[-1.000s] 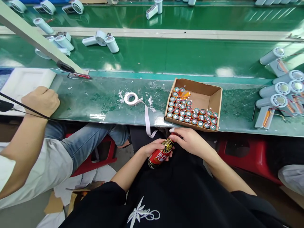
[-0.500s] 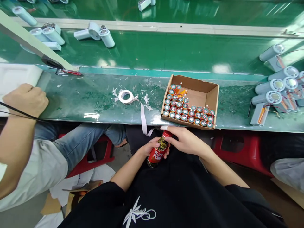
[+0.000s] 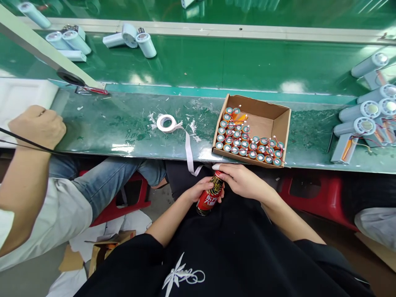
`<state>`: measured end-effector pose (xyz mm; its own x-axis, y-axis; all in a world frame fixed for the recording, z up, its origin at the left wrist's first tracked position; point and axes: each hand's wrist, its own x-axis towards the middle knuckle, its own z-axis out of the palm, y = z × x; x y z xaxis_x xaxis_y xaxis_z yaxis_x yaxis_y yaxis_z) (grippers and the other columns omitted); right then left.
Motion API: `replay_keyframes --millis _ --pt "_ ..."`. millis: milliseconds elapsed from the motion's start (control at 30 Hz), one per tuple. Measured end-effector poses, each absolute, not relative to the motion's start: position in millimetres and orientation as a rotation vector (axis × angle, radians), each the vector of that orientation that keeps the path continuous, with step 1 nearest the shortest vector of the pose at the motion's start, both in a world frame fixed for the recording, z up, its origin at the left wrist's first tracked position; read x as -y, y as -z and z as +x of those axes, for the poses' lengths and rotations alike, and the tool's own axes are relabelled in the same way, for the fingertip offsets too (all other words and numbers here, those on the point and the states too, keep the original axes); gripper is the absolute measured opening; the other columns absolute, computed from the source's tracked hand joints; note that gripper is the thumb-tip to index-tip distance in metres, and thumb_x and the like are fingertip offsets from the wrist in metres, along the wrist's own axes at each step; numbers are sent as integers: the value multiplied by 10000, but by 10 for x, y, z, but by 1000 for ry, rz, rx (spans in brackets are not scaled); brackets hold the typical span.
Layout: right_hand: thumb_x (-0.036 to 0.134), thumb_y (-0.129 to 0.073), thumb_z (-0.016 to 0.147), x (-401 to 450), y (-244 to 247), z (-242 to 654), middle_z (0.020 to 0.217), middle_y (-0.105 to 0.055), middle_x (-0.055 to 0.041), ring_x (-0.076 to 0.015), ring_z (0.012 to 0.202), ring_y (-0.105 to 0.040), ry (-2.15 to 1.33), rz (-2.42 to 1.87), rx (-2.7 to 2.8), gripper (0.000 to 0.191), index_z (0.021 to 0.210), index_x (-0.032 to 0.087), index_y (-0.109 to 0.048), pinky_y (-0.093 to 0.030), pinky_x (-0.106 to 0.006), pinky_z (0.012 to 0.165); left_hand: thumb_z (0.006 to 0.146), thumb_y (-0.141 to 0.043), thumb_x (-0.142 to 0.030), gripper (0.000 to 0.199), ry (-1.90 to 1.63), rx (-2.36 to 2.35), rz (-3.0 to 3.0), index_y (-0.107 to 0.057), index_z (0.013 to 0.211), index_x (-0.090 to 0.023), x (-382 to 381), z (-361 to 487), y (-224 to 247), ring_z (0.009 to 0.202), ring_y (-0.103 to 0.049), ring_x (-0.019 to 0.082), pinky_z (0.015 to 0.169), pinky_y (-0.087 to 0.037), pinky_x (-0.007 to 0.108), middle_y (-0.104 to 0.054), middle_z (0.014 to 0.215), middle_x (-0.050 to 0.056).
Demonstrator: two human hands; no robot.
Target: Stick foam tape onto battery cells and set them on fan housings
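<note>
You are grasping the red-and-black drink bottle (image 3: pixel 208 201) around its body with your left hand (image 3: pixel 200 190), and your right hand (image 3: pixel 243 179) is pinching the red cap (image 3: pixel 218 174) (one fingertip is wearing a white covering (image 3: pixel 216 167)). The bottle's long axis is slanting away from you, its base lying below the left hand, its capped end nearer the right. Beyond the right hand, an open cardboard box (image 3: pixel 260 123) is resting on the counter (image 3: pixel 136 142).

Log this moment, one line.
left hand: around red drink bottle; right hand: on its cap; bench: white tape roll, carton of battery cells
</note>
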<state>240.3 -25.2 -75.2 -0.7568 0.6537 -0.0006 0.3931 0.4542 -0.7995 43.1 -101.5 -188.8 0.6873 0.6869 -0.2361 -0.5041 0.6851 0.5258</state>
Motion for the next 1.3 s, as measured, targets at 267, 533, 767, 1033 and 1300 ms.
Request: replay_keyframes --millis 267,533,767,1033,1300 --pt "433 -649 1023 281 692 2425 964 -768 -58 -241 866 -732 -1217 -1195 2342 230 1077 231 -743 -550 -323 772 694 -831 -683 729 -674 -414 454 -674 1059 -73 1003 436 1888 680 -742 264 617 -585 321 -748 833 165" --pt "219 -499 1073 219 620 2498 1219 -732 -71 -230 1096 -702 -1346 -825 2426 284 1304 227 -663 -548 -349 940 708 -810 -671 710 -618 -392 449 -670 1056 -68 1021 434 1972 650 -737 267 592 -574 319 -745 818 170" --pt "426 -685 996 232 651 2536 1279 -718 -85 -272 1134 -701 -1279 -1033 2380 393 1325 213 -651 -561 -397 982 720 -793 -668 696 -596 -379 460 -674 1050 -67 1018 434 1946 648 -736 266 597 -565 316 -743 802 167" --pt "406 -621 1031 274 572 2513 1174 -741 -92 -266 1055 -710 -1168 -999 2486 309 1253 203 -689 -552 -373 915 723 -810 -654 680 -558 -365 478 -689 1035 -62 1001 466 1890 657 -740 259 609 -562 305 -749 809 167" --pt "240 -500 1076 244 551 2611 1400 -648 -94 -248 1306 -607 -1323 -666 2548 325 1376 208 -620 -496 -392 1118 748 -800 -633 655 -518 -373 488 -674 1049 -65 989 484 1900 666 -742 264 627 -580 327 -753 818 171"
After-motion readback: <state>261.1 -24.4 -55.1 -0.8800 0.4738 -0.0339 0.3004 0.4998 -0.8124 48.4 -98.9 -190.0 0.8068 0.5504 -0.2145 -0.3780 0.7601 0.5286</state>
